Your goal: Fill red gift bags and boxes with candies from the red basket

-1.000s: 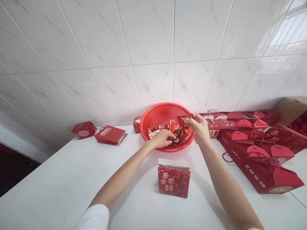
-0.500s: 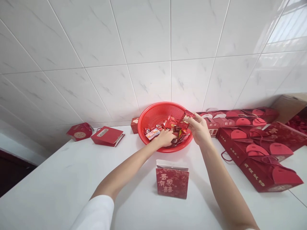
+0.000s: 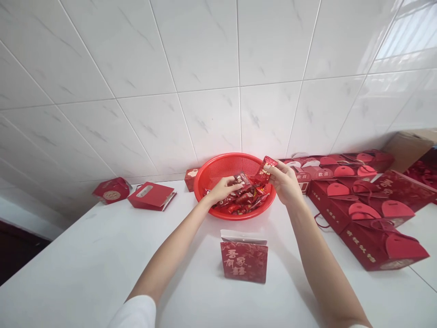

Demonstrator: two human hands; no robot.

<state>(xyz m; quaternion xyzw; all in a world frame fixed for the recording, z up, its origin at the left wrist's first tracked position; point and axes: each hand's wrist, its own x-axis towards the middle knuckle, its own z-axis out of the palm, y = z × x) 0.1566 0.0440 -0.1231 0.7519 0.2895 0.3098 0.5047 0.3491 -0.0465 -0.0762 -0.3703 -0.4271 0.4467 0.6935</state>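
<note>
A red plastic colander holds a heap of wrapped candies, mostly red and dark. Over its left part, my left hand pinches a dark red candy packet by its edge. My right hand is at the colander's right rim, thumb and fingers closed on a red candy packet with light print. In front of the colander stands a dark red paper gift bag with pale characters, its top open toward me.
Several red gift boxes with cord handles stand at the right, a cardboard carton behind them. To the left lie a red bag with a window and a six-sided red box. A small red box touches the colander's left side. A tiled wall borders the back.
My left hand has risen out of the candy heap and moved a little left, now with a dark red packet in its fingers. My right hand still holds its packet near the rim.
</note>
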